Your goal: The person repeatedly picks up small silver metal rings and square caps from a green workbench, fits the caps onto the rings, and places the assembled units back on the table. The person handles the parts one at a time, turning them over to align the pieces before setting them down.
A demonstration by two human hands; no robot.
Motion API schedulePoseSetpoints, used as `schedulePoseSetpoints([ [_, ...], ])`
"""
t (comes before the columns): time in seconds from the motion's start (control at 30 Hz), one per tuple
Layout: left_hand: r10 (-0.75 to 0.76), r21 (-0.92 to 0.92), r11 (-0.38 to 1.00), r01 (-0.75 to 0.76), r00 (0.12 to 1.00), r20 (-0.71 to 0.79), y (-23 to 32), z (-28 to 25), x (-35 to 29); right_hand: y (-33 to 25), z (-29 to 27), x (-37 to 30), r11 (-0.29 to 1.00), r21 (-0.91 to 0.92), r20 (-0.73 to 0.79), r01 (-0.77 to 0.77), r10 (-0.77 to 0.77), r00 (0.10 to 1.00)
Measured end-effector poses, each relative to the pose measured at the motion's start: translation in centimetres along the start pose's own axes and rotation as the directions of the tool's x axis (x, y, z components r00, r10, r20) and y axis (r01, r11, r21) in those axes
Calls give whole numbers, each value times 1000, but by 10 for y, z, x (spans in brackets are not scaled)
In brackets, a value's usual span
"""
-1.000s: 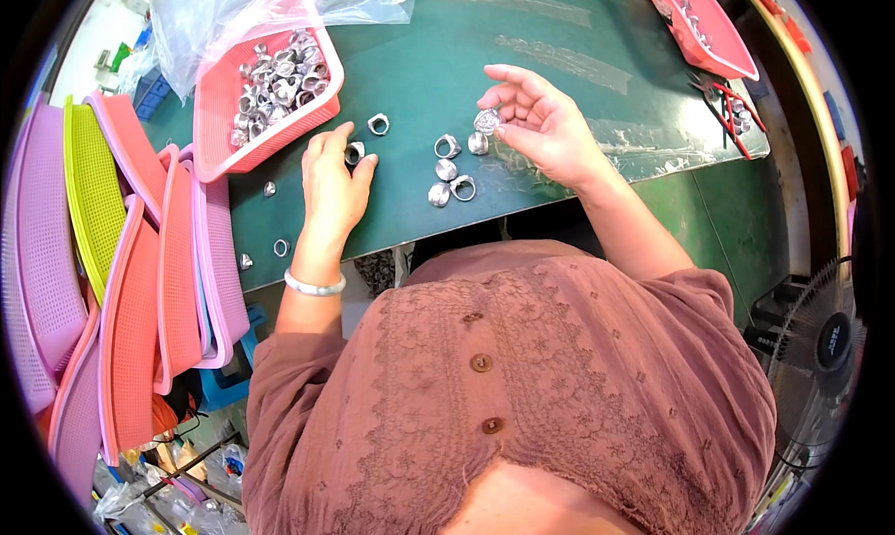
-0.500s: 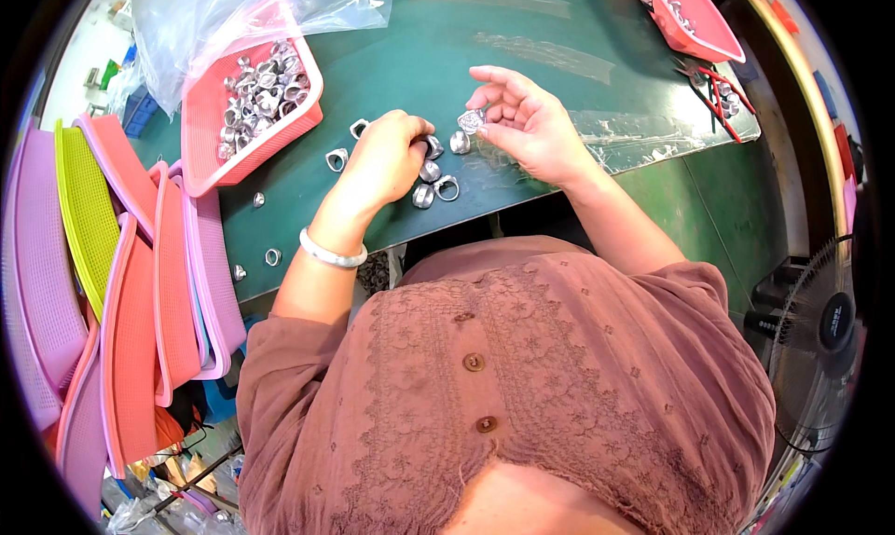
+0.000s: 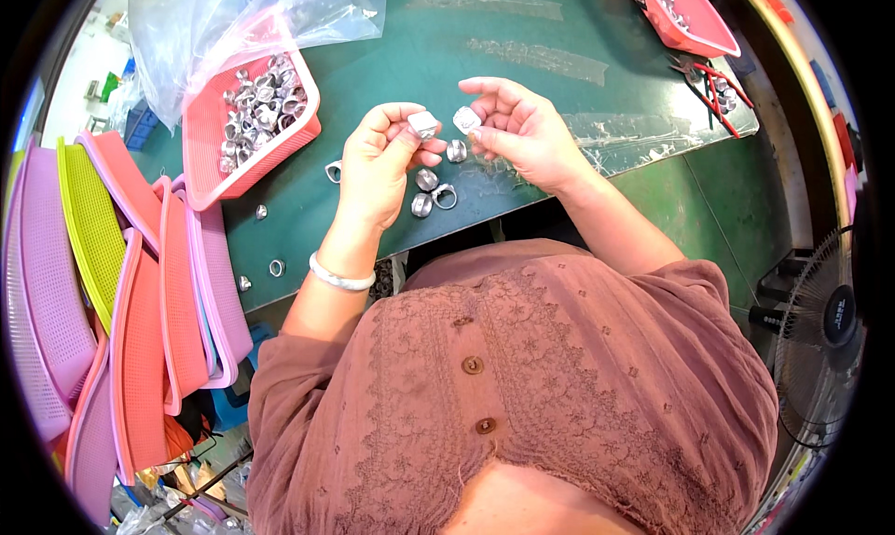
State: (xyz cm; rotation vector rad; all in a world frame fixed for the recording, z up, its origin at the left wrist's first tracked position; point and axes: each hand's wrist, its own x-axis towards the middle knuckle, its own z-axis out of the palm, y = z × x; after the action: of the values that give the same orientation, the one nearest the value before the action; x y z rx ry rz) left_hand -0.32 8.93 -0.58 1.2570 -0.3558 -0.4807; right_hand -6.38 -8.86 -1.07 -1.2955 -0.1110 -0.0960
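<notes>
Between the fingers of my left hand (image 3: pixel 378 167) is a silver ring with a square, flat top (image 3: pixel 422 124). My right hand (image 3: pixel 527 139) pinches another silver ring, its patterned face (image 3: pixel 466 119) turned up; its band is hidden by my fingers. The two rings are held side by side, slightly apart, above the green table (image 3: pixel 373 74). Under and between my hands lie loose rings: a thick one (image 3: pixel 456 151) near my right fingers, and a small group with an open-banded ring (image 3: pixel 446 196) near the table edge. One ring (image 3: pixel 334 171) is partly hidden behind my left wrist.
A pink basket (image 3: pixel 308 130) full of silver rings stands at the left, clear plastic bag (image 3: pixel 261 13) over its far side. Stacked coloured baskets (image 3: pixel 149 321) lean left of the table. Red-handled pliers (image 3: pixel 722 92) and another pink basket (image 3: pixel 709 41) are far right. A fan (image 3: pixel 820 330) stands at right.
My left hand has lifted a square-topped ring off the table and turned it up beside the other ring. My right hand keeps its ring, nearly in place.
</notes>
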Motion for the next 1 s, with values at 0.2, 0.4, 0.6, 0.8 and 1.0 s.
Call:
schedulePoseSetpoints([
  [0.2,-139,-363,917,169,984,107,7,2,-3,-9,4,-1,1000,25,-8,-2,3,1000],
  [0.4,-132,-414,890,190,977,165,8,3,-3,-15,5,-6,1000,24,0,4,-4,1000],
  [0.6,-134,-383,906,180,981,144,8,7,-4,-19,5,-8,998,65,11,18,-19,1000],
  [0.8,-132,-380,908,175,982,136,11,12,-6,-23,5,-11,997,75,2,20,-20,1000],
  [1.0,-180,-356,911,210,977,115,10,15,-7,-23,4,-12,992,117,31,42,-46,998],
])
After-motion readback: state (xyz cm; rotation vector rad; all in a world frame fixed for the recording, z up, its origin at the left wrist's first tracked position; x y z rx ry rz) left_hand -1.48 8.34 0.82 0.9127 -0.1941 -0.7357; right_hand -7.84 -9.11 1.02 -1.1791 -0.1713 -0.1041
